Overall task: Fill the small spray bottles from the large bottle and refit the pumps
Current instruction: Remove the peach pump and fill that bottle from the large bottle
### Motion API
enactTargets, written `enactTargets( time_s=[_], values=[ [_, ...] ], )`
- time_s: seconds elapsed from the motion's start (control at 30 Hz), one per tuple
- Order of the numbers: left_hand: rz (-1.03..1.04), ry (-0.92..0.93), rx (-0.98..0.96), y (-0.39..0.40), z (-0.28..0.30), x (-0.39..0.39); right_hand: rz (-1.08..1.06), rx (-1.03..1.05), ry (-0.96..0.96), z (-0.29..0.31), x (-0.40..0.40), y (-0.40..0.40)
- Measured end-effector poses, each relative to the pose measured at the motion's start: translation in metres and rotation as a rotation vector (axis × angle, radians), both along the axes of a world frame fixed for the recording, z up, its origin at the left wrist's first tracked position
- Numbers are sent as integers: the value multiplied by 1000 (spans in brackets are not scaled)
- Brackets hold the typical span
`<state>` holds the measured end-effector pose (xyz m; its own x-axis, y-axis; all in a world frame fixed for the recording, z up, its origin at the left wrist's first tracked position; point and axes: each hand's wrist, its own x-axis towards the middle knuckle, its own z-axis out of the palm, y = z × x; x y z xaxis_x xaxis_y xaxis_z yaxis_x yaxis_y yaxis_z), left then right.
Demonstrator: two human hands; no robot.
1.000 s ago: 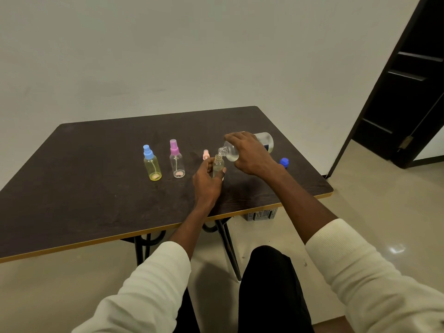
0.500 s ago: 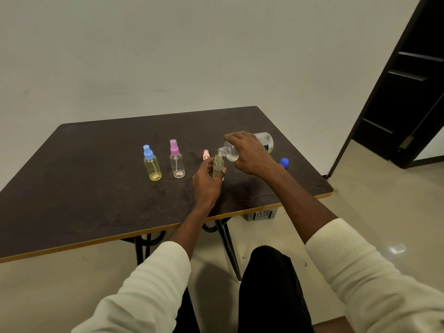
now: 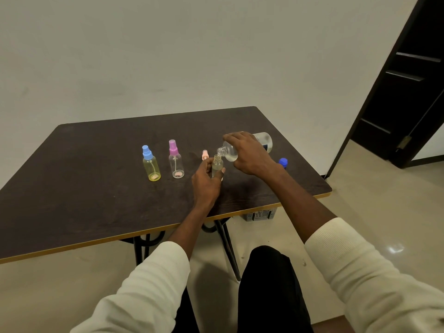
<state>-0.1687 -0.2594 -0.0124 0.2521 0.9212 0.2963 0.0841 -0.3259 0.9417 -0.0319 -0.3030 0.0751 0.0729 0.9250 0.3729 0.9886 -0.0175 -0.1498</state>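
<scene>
Now R hand (image 3: 252,156) tips large bottle (image 3: 229,151), L hand (image 3: 206,182) grips small bottle (image 3: 217,164)

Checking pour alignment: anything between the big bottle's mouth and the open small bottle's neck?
Nothing visible. The right hand tilts the large bottle, its mouth just above the open small bottle, which the left hand holds. The pink pump stands behind, clear of the gap.

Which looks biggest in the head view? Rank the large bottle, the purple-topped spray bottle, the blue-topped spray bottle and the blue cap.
1. large bottle, partly hidden by the right hand.
2. purple-topped spray bottle and blue-topped spray bottle: look alike, not ranked.
3. blue cap, smallest.
</scene>
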Motion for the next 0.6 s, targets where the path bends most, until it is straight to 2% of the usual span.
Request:
enactTargets(
  time_s=[0.6],
  values=[
    [-12, -10, 13, 1, -2, 0, 1, 0, -11, 1, 0, 0]
  ],
)
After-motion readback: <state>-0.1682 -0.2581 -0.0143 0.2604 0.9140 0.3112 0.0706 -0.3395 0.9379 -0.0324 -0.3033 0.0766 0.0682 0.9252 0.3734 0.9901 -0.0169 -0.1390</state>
